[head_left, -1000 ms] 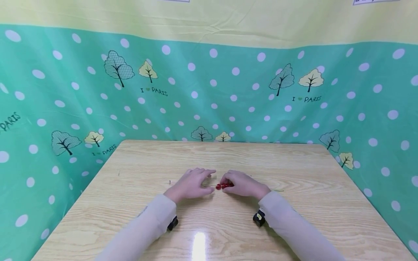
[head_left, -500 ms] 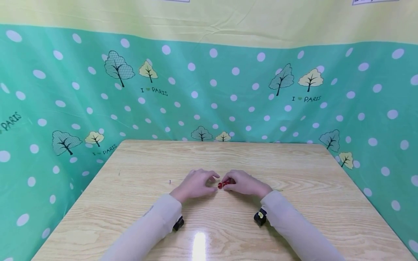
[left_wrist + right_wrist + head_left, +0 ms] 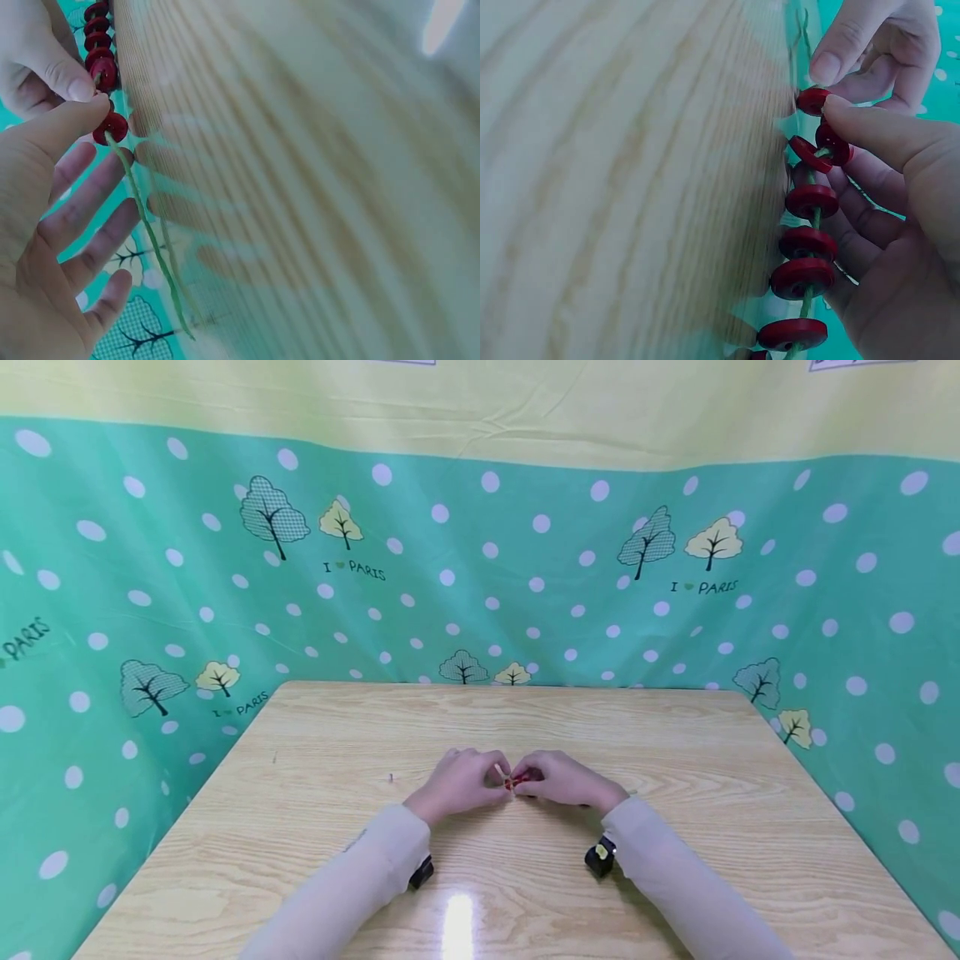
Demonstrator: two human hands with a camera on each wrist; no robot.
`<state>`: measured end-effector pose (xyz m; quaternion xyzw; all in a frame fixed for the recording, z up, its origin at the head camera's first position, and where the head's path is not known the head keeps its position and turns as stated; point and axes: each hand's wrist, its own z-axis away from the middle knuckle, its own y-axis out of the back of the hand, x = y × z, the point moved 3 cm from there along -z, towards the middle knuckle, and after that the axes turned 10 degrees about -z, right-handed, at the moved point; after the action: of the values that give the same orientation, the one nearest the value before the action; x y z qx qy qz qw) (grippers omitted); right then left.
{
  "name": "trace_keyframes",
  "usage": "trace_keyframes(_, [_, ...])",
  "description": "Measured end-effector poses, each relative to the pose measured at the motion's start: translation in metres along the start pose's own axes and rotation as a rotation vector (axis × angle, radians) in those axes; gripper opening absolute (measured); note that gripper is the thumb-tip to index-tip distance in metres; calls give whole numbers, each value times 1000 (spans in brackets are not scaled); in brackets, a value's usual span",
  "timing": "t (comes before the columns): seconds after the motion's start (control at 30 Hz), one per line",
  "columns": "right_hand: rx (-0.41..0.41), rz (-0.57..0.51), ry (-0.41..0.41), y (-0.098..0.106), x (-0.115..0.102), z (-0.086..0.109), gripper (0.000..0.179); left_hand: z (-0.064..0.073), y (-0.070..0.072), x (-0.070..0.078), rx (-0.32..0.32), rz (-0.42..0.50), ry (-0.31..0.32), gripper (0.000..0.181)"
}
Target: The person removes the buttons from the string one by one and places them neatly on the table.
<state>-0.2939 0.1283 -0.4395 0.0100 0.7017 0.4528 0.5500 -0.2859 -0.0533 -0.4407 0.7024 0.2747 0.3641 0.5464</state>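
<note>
Several red buttons (image 3: 807, 277) are threaded in a row on a green cord (image 3: 154, 240). At the table's middle, my left hand (image 3: 463, 781) and right hand (image 3: 564, 781) meet over them, fingertips almost touching. My left thumb and index finger pinch the end red button (image 3: 112, 129), while the other left fingers spread out behind it. The cord's loose tail hangs past that button. With thumb and fingertips, my right hand grips a neighbouring red button (image 3: 834, 145). The rest of the row runs along below the right palm. In the head view the hands hide most of the string.
Both hands work above a light wooden table (image 3: 360, 727). A tiny upright object (image 3: 391, 777) stands left of the left hand, and a faint small mark (image 3: 274, 758) lies farther left. A green patterned curtain (image 3: 480, 568) rises behind the table's far edge.
My left hand has moved right to meet the right hand, and its thumb and index finger have closed on the end button. The right hand has stayed almost in place, still gripping the buttons.
</note>
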Motion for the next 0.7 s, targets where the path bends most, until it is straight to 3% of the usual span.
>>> trace_keyframes(0.37, [-10,-99,-57,1,6,1,16,-7,-5,2,16,-18,25,26])
trace_keyframes(0.7, [-27,-155,-77,2,12,1,21,-8,-2,1,25,-13,22,20])
